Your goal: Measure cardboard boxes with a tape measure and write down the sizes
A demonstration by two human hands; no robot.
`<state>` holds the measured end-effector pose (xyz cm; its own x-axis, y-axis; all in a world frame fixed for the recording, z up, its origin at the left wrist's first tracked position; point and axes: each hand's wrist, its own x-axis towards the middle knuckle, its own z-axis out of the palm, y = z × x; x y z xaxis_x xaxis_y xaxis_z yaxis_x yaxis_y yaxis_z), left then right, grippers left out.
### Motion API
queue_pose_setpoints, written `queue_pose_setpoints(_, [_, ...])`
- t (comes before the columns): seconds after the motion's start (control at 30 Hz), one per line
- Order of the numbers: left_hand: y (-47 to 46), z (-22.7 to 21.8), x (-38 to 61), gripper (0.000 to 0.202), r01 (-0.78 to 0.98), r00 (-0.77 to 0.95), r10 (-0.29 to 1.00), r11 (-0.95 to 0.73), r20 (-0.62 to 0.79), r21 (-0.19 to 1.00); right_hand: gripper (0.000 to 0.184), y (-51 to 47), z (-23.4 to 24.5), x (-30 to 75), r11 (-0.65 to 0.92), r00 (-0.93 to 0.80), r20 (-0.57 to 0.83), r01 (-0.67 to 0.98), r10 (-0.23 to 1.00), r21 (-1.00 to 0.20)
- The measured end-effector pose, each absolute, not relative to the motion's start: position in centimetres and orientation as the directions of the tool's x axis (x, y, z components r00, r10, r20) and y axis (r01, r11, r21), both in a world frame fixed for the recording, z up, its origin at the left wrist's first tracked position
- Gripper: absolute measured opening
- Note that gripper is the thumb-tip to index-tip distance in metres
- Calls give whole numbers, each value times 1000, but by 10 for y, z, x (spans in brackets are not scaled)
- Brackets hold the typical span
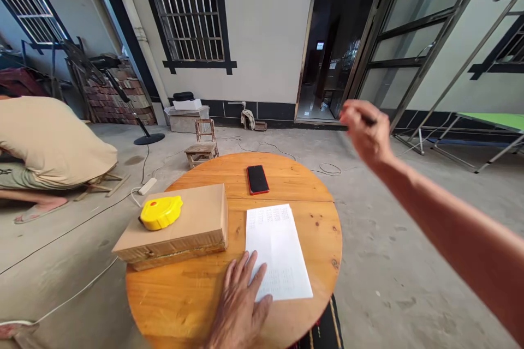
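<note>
My left hand (244, 300) lies flat with fingers spread, its fingertips resting on the lower left edge of a white sheet of paper (274, 251). Rows of small marks show near the top and bottom of the sheet. My right hand (368, 131) is raised out to the right, beyond the table, with its fingers closed. A short dark end of what looks like a pen (368, 119) pokes out of that grip; the rest is hidden. Above the paper lies a dark phone (257, 179) with a red edge.
On the round wooden table (184, 308), a cardboard box (200, 212) carries a yellow tape measure (161, 212). A small wooden chair (203, 144) stands beyond. At left, a person (53, 142) sits bent over. Cables (82, 292) run across the floor, and an open doorway (331, 38) lies ahead.
</note>
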<state>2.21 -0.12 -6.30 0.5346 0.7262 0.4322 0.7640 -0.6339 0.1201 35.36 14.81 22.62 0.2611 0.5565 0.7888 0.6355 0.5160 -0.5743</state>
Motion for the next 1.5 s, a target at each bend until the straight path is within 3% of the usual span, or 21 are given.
queue_pose_setpoints(0.1, [-2,-61,23,47,775,522,746,-617,413,134,43,166,290,360,569,450,784,540,427,-620])
queue_pose_setpoints(0.17, [-4,-57,24,47,782,510,770,-601,384,165,37,160,289,345,593,489,767,494,416,-636])
queue_pose_setpoints(0.3, [-8,-48,25,49,777,505,797,-587,331,229,22,116,185,290,599,169,725,456,668,-659])
queue_pose_setpoints(0.4, [-9,-41,26,51,783,493,820,-564,291,263,25,85,84,255,379,13,425,428,905,-820])
queue_pose_setpoints(0.47, [-9,-38,27,51,789,487,830,-551,271,271,29,77,37,241,233,83,274,334,958,-914])
queue_pose_setpoints(0.57, [-9,-37,27,51,793,488,833,-548,260,266,34,80,4,236,158,148,202,266,968,-951])
queue_pose_setpoints(0.97, [-12,-37,31,53,802,516,823,-562,238,202,33,80,-5,249,64,153,98,214,983,-975])
queue_pose_setpoints(1.2, [-11,-38,32,56,801,503,826,-557,256,221,32,94,12,248,186,196,232,229,953,-956])
queue_pose_setpoints(1.33, [-10,-36,30,58,796,512,820,-565,256,218,30,110,11,245,180,155,213,206,965,-962])
queue_pose_setpoints(1.5, [-12,-31,35,52,802,506,836,-547,214,240,22,107,12,246,219,240,248,142,938,-965])
